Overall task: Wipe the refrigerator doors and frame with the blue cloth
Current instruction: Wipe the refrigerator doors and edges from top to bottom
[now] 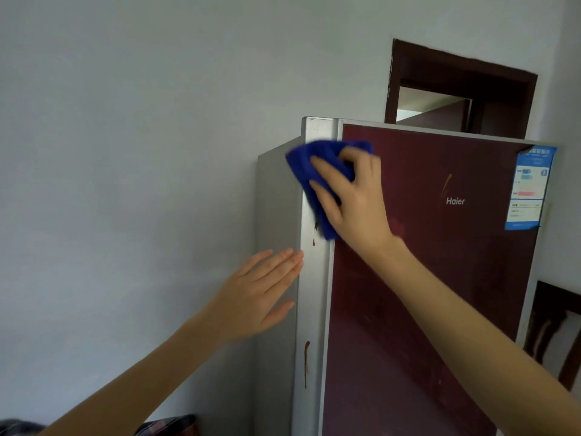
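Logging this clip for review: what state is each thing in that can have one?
cloth: bunched, pressed on the frame near its top.
right grip: holds the cloth, fingers spread over it.
left grip: open, fingers straight, against the fridge side.
fridge door: shut, smudged.
frame: brown drips below the cloth, unwiped.
sticker: stuck on the door's top right.
room door: open.

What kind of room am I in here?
Likely a home, perhaps a kitchen corner: a tall dark-red Haier refrigerator stands beside a plain white wall, with a dark brown wooden doorway behind it.
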